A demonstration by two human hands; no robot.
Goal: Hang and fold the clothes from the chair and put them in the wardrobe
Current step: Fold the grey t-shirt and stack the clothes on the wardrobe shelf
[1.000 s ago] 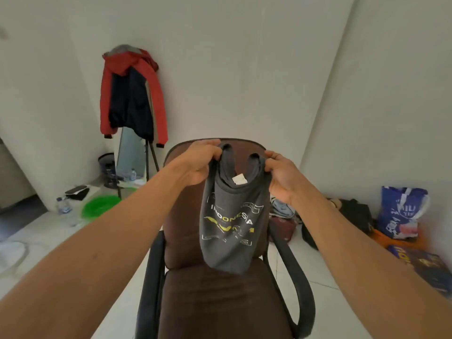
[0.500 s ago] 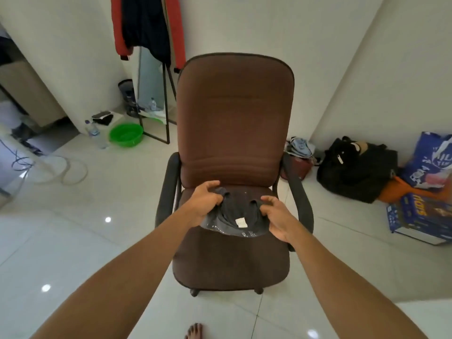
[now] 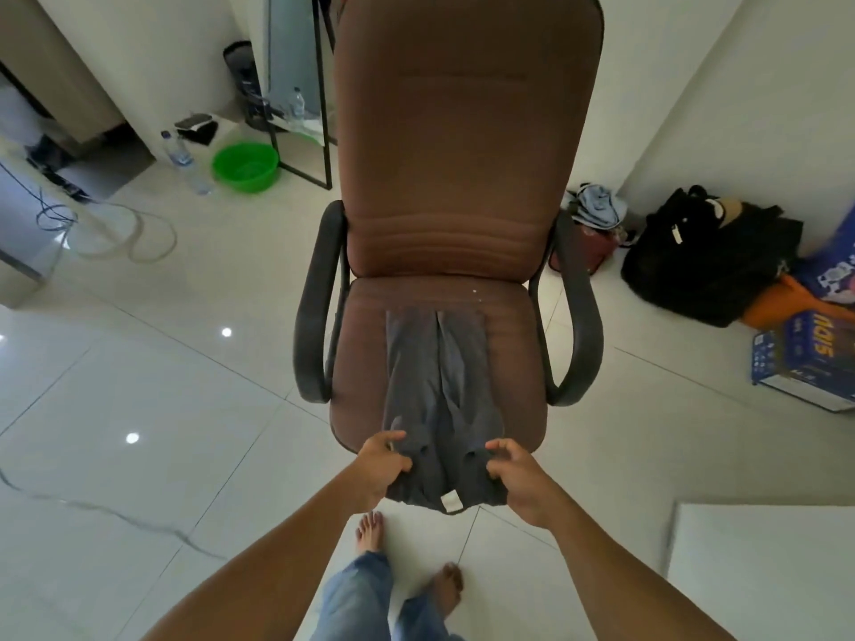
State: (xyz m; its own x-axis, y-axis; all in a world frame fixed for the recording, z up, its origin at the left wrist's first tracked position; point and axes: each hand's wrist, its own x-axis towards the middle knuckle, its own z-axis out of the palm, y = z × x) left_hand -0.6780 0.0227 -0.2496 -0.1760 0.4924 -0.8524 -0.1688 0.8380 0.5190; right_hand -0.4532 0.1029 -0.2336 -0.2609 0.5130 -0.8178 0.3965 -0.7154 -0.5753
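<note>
A dark grey T-shirt [image 3: 439, 386], folded lengthwise into a narrow strip, lies flat on the seat of the brown office chair [image 3: 462, 178]. Its collar end with a white label hangs over the seat's front edge. My left hand [image 3: 381, 464] grips the collar end on the left side. My right hand [image 3: 518, 478] pinches the same end on the right side. Both hands are at the front edge of the seat.
Black armrests [image 3: 319, 307] flank the seat. A green basin [image 3: 245, 166], a water bottle [image 3: 185, 161] and a mirror stand [image 3: 300, 85] sit back left. A black bag [image 3: 703, 261] and boxes [image 3: 805, 358] lie right. Cables [image 3: 125, 229] trail on the floor. My bare feet stand below.
The shirt went from hanging up in both hands down onto the seat, and now lies stretched out flat along it. My hands pulled back to the seat's front edge.
</note>
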